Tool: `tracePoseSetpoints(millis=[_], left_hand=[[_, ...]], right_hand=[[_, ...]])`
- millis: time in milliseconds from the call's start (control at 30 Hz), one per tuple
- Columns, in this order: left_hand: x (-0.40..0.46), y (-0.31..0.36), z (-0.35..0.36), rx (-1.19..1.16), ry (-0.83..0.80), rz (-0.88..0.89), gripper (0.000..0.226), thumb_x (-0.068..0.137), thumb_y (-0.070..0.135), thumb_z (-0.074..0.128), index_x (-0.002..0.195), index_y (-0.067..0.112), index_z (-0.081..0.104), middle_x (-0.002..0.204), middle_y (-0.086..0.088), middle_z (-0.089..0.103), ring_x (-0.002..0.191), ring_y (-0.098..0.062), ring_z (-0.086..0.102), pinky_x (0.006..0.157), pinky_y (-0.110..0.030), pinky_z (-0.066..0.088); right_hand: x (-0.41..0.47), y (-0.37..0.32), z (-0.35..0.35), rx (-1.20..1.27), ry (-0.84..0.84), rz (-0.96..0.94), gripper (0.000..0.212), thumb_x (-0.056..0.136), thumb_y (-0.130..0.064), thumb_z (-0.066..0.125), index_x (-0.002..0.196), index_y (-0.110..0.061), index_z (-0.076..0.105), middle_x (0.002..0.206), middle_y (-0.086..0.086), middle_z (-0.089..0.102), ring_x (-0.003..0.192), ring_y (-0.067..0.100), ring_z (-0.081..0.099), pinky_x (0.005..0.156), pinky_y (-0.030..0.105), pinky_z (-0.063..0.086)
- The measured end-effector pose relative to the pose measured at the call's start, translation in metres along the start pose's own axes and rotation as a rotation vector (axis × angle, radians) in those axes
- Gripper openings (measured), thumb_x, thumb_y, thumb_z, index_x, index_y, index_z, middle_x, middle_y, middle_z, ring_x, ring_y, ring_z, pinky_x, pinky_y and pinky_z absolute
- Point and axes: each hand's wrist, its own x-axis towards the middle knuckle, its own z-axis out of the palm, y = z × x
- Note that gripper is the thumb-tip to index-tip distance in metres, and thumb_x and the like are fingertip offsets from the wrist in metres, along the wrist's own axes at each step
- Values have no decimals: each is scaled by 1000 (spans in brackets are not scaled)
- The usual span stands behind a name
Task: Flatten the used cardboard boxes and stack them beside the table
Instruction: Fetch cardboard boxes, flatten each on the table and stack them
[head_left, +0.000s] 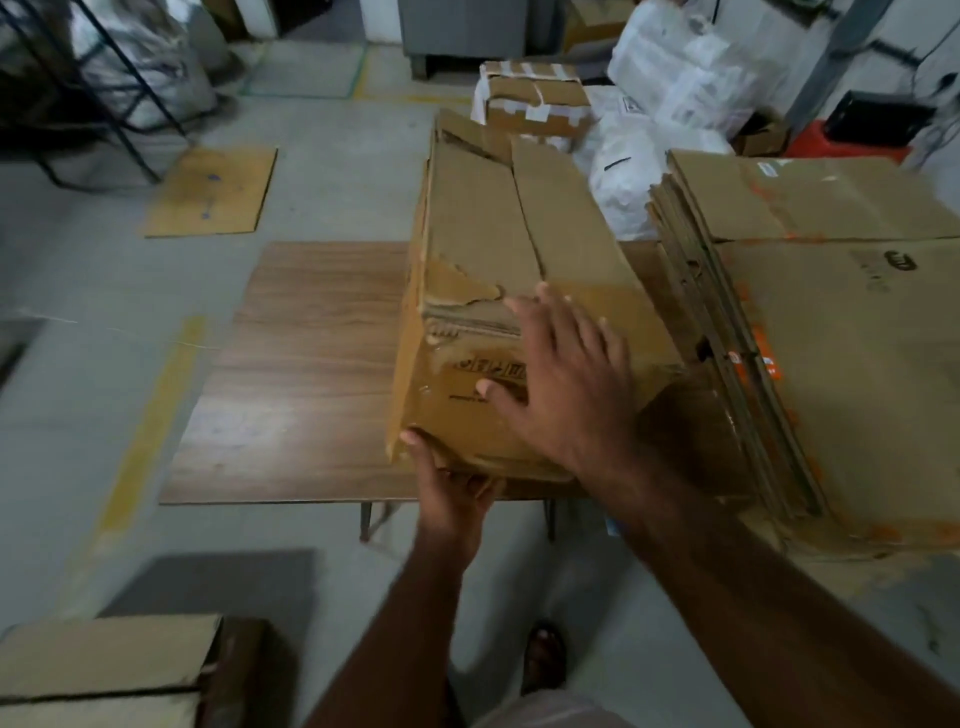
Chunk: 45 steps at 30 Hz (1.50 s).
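Right hand (566, 384) is spread wide, fingers straight and fanned, palm flat on top of the box (498, 291), thumb stretched out to the left across the printed panel. Nothing curled there, just pressing. Left hand (452, 483) is down at the near corner, thumb hooked up over the box's bottom edge, fingers curled underneath, gripping it. The box lies on the table (291, 374), towards its right side, torn along the top, its flaps reaching away from the person. Just to its right, leaning on the table's edge, a stack (810, 322) of flat boxes. Beyond, a taped box (535, 98) and white bags (691, 67) on the floor. A loose sheet (213, 192) lies far left.
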Motion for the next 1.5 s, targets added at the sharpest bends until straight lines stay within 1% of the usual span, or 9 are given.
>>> tracePoseSetpoints(millis=[267, 600, 800, 933, 1033, 1133, 1267, 1367, 1500], left_hand=[[20, -47, 2, -148, 136, 33, 92, 77, 91, 43, 141, 26, 57, 136, -9, 66, 127, -33, 61, 108, -55, 47], [16, -20, -41, 310, 308, 68, 68, 103, 65, 32, 132, 10, 58, 119, -16, 68, 108, -32, 67, 84, -41, 56], [23, 84, -20, 418, 566, 340, 47, 105, 51, 41, 119, 9, 58, 117, -12, 63, 106, -29, 61, 90, -47, 52], [48, 152, 18, 698, 451, 522, 36, 94, 51, 60, 102, 16, 59, 108, -9, 64, 99, -26, 61, 83, -42, 51], [85, 184, 43, 916, 298, 456, 64, 76, 64, 69, 106, 7, 66, 92, -7, 66, 80, -20, 63, 64, -31, 50], [117, 195, 65, 878, 186, 295, 79, 64, 64, 78, 115, 6, 67, 106, -17, 73, 92, -32, 73, 75, -47, 63], [131, 195, 107, 680, 167, 230, 92, 50, 56, 85, 120, 1, 64, 112, -20, 71, 94, -36, 73, 74, -44, 61], [137, 205, 120, 967, 324, 419, 93, 58, 72, 75, 121, 4, 64, 122, -15, 61, 108, -33, 63, 89, -49, 58], [148, 245, 136, 1259, 103, 527, 92, 56, 84, 66, 114, 13, 63, 118, -13, 61, 107, -33, 62, 95, -51, 55]], right_hand=[[-16, -12, 60, -155, -84, -125, 87, 92, -61, 57, 162, -29, 18, 169, 11, 21, 152, 33, 26, 118, 60, 21], [-11, -14, 71, -148, -286, -179, 78, 102, -60, 41, 163, -31, 2, 171, 10, 8, 154, 33, 18, 113, 57, 20], [42, 22, 35, 253, -138, 24, 74, 94, -69, 49, 152, -25, 36, 157, 2, 40, 142, 25, 38, 114, 53, 26], [119, 69, 33, 344, -149, 347, 85, 92, -55, 65, 156, -10, 30, 160, 13, 34, 143, 34, 38, 113, 50, 37], [158, 89, 47, 384, -280, 487, 90, 93, -52, 66, 158, -5, 25, 164, 15, 26, 145, 37, 36, 111, 49, 42], [175, 92, 64, 431, -372, 541, 93, 92, -55, 65, 159, -4, 25, 166, 15, 22, 147, 36, 34, 114, 44, 41], [179, 81, 69, 521, -334, 650, 100, 85, -58, 72, 156, -2, 28, 157, 18, 39, 139, 37, 44, 109, 45, 46], [161, 58, 60, 608, -268, 723, 103, 74, -62, 75, 151, -6, 37, 149, 13, 47, 131, 33, 50, 103, 47, 51], [104, 19, 37, 749, -132, 864, 94, 75, -54, 80, 145, -5, 41, 141, 11, 51, 117, 27, 57, 87, 35, 54]])
